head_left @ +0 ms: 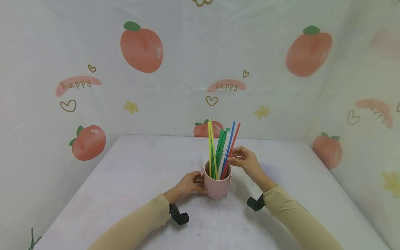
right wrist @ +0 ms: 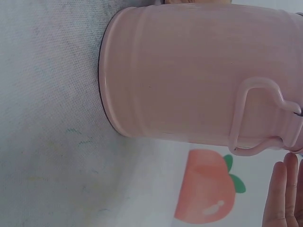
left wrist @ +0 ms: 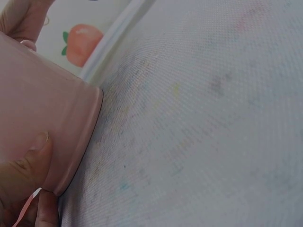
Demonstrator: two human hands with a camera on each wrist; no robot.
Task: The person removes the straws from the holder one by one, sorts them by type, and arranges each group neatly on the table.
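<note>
A pink metal pail (head_left: 216,189) with small side handles stands upright on the table. My left hand (head_left: 190,184) grips its left side, the thumb (left wrist: 35,158) lying along the wall near the base. Out of the pail rise slim yellow sticks (head_left: 209,139), printed green ones (head_left: 221,142), a white one (head_left: 223,154), a blue one (head_left: 231,139) and a red one (head_left: 236,135). My right hand (head_left: 247,161) is at the right rim, its fingertips right beside the red stick. Straight fingers (right wrist: 279,194) show near the handle (right wrist: 239,113) in the right wrist view.
The pale table (head_left: 150,163) runs back to a white printed curtain (head_left: 175,86), which also hangs at both sides. Black wrist cameras (head_left: 179,216) are strapped to both forearms. A thin dark green thing (head_left: 32,239) shows at the lower left edge.
</note>
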